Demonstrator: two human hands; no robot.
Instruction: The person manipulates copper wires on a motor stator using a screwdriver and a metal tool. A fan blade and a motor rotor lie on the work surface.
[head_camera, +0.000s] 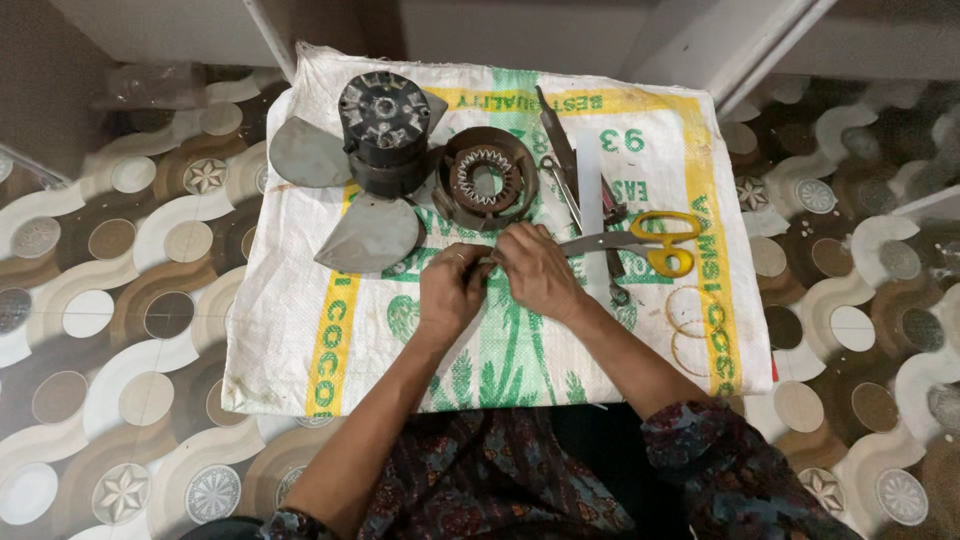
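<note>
My left hand (452, 288) and my right hand (533, 268) meet over the middle of a white woven sack (290, 330) spread on the floor. Their fingertips are pinched together on something small that I cannot make out. Just beyond them lies a round motor stator (486, 178) with a toothed copper-coloured core. Left of it stands a dark fan motor (384, 128) with grey blades (368, 234) attached. Yellow-handled scissors (650, 242) lie right beside my right hand.
A wrench and other metal tools (562, 172) and a white strip (591, 185) lie on the sack behind the scissors. Thin wire rings (688, 320) rest near the sack's right edge. Patterned brown and white floor tiles (120, 300) surround the sack; a white wall runs behind.
</note>
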